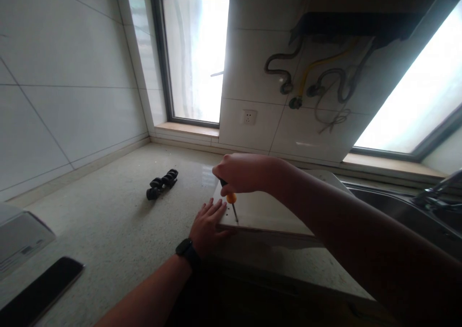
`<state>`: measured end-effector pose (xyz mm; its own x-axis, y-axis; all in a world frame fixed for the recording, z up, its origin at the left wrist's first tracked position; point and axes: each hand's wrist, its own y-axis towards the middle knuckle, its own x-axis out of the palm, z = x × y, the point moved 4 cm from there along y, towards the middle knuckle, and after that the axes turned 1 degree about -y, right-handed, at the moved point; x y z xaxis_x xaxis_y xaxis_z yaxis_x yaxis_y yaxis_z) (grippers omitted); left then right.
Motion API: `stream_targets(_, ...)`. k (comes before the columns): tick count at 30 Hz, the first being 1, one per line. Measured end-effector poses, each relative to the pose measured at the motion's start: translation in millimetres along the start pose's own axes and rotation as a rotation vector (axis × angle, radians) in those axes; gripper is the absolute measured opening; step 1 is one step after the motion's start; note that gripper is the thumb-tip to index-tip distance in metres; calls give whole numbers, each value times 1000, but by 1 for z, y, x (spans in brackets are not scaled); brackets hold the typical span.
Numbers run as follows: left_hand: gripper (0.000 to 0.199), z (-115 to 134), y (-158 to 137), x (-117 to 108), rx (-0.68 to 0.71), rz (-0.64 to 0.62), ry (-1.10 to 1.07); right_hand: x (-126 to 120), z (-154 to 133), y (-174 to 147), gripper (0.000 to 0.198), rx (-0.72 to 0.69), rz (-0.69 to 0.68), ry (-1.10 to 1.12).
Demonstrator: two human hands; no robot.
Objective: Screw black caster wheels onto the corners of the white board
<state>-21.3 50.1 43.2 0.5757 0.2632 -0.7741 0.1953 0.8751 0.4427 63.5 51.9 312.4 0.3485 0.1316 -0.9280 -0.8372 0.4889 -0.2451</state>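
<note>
My right hand [241, 172] is wrapped round the handle of a screwdriver [232, 199], black and yellow with a thin metal shaft. Slightly tilted, the shaft points down, and its tip meets a white board [270, 209] close to the front edge. Small dark holes dot the board near its left end. My left hand [208, 223], with fingers stretched out, lies flat against the board's left end, left of the screwdriver tip. A dark watch [185, 246] is on my left wrist. Whether a screw sits under the tip is too small to tell.
Several black round fittings [162, 184] stand in a row on the speckled countertop [144, 250]. A black phone-like slab [45, 291] and a white box [23, 238] lie at the left. To the right is a metal sink [382, 207] with a faucet [438, 194].
</note>
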Motion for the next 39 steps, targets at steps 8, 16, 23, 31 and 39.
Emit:
stream_targets(8, 84, 0, 0, -2, -22, -1, -22, 10, 6, 11, 33, 84, 84, -34)
stream_targets(16, 85, -1, 0, -1, -16, 12, -42, 11, 9, 8, 41, 203, 72, 68)
stream_targets(23, 82, 0, 1, -2, -7, 33, -57, 22, 15, 0, 44, -123, 36, 512)
stream_targets(31, 81, 3, 1, -6, -26, 2, -38, 32, 13, 6, 31, -40, 243, 488)
stream_targets(39, 85, 0, 1, -3, -27, -4, -36, 40, 16, 12, 31, 8, 397, 333)
